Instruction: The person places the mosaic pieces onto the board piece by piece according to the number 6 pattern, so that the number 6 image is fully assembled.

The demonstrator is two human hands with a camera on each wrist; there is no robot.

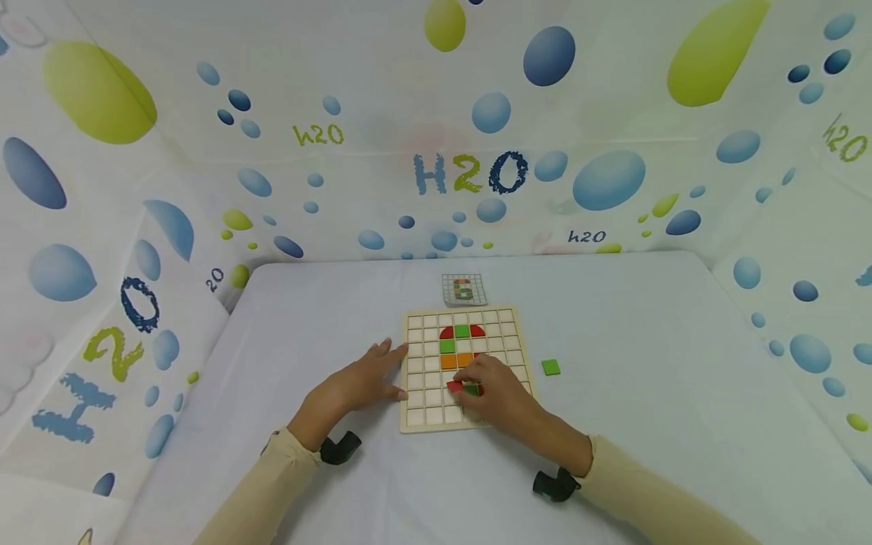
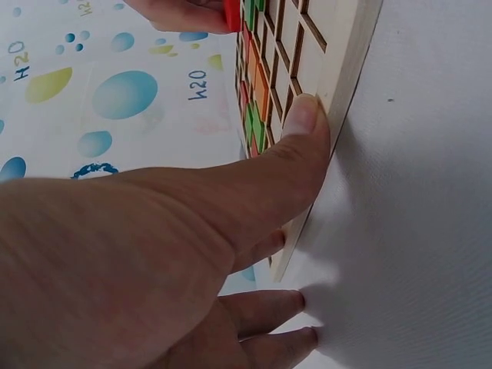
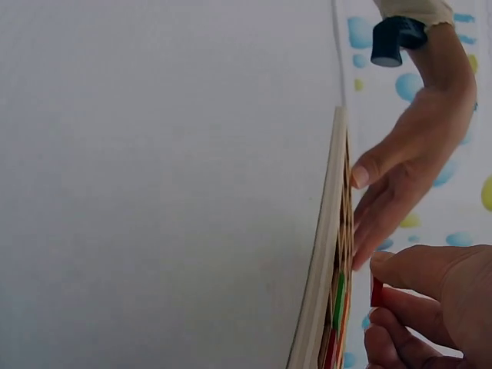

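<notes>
A wooden grid board point(image 1: 415, 417) lies on the white-covered table. My left hand point(image 1: 359, 381) rests at its left edge, fingers spread; in the left wrist view the thumb point(image 2: 304, 127) presses the rim. Over the lower middle of the board, my right hand point(image 1: 502, 393) pinches a small red tile point(image 3: 376, 291) between thumb and finger, just above the cells. Green tiles point(image 1: 462, 331), orange tiles point(image 1: 448, 362) and curved red tiles point(image 1: 478, 331) fill several cells. Part of the lower rows is hidden under the right hand.
Right of the board lies a loose green square tile point(image 1: 551, 367). Behind the board is a small card point(image 1: 465, 290) printed with a coloured grid pattern. A patterned cloth point(image 1: 381, 91) hangs behind and at both sides of the table.
</notes>
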